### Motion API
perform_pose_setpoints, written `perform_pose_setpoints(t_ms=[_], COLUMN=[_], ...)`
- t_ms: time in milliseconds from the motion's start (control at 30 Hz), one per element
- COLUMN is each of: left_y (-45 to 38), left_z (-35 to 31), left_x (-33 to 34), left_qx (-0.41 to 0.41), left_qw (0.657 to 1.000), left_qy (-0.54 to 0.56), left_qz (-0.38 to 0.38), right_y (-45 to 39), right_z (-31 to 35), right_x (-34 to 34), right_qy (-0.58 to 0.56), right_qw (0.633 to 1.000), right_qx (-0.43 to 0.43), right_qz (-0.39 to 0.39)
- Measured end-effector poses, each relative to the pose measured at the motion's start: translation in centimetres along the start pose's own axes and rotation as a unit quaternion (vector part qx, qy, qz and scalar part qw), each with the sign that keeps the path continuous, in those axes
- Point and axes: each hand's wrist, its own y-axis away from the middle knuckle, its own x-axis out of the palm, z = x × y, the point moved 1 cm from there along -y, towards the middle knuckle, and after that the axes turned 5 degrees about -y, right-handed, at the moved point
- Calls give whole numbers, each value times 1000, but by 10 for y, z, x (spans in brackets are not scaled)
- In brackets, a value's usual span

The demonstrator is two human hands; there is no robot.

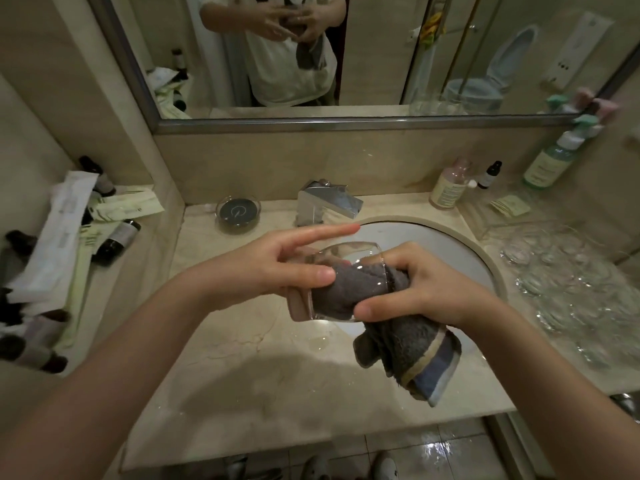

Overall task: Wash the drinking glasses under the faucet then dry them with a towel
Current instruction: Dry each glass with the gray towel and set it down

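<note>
**Drying the inside of a glass over the basin**

At the centre of the frame the left hand [277,268] grips a clear drinking glass [332,282] on its side, thumb laid across the wall, index finger stretched out straight above the rim. The right hand [426,289] is clenched round a grey towel [408,344], one end stuffed into the glass, the rest hanging down toward the lower right. Both are held above the front edge of the sink [450,251], below the faucet [329,202].

To do this well, I'd say, twist the glass one way and the towel the other, press the cloth right to the bottom, then wipe the outside. Wet glass slips easily. More glasses [568,289] wait at the right edge.
</note>
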Motion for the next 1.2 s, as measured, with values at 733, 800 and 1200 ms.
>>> perform_pose_setpoints(t_ms=[733,800,1200], left_y=[-2,-4,-29], left_z=[136,151,213], left_x=[-90,-96,-123], left_qx=[-154,-159,-209], left_qw=[945,928,843], left_qy=[-42,-45,-86], left_qz=[-284,-334,-488], right_y=[-75,-80,-89], right_z=[-87,-93,-113], right_x=[33,37,43], right_qy=[-146,-162,-185], right_qw=[937,928,907], right_qx=[60,67,98], right_qz=[-313,-330,-366])
